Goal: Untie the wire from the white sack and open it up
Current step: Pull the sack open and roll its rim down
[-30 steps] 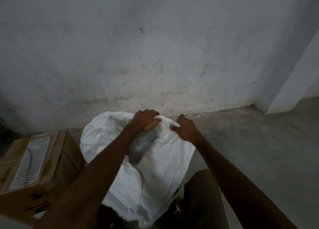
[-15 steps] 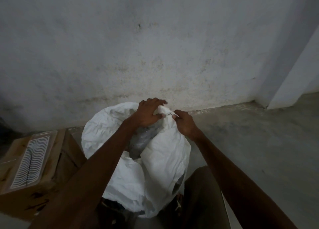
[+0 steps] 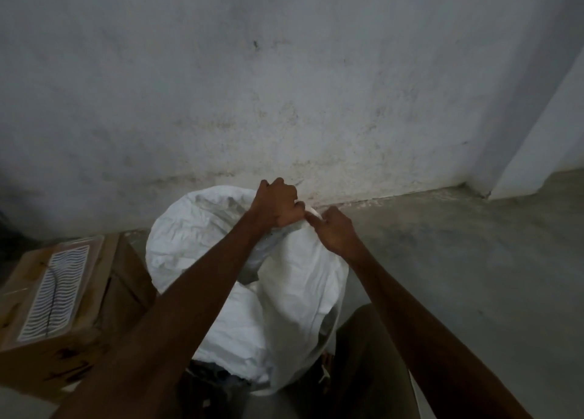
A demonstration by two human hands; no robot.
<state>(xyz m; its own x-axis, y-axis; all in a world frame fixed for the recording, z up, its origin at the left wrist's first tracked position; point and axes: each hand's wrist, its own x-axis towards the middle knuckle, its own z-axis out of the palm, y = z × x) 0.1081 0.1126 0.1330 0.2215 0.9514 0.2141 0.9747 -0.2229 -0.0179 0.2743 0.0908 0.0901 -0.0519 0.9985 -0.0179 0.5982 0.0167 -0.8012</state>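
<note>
A white sack (image 3: pixel 297 295) stands on the floor in front of me, crumpled and bulging, with a dark gap showing below its gathered top. My left hand (image 3: pixel 275 204) grips the bunched neck of the sack from the left. My right hand (image 3: pixel 331 229) pinches the white fabric at the neck from the right, its fingers touching those of the left hand. The wire is too small to make out between the fingers.
A brown cardboard box (image 3: pixel 60 298) with a striped label sits left of the sack. A stained grey wall (image 3: pixel 284 86) rises just behind it, with a corner (image 3: pixel 493 178) at the right. Bare concrete floor (image 3: pixel 474 260) spreads to the right. My trouser leg (image 3: pixel 366 365) is below.
Both hands have lifted the sack's neck up and away from me and come closer together, until their fingers meet at the gathered top.
</note>
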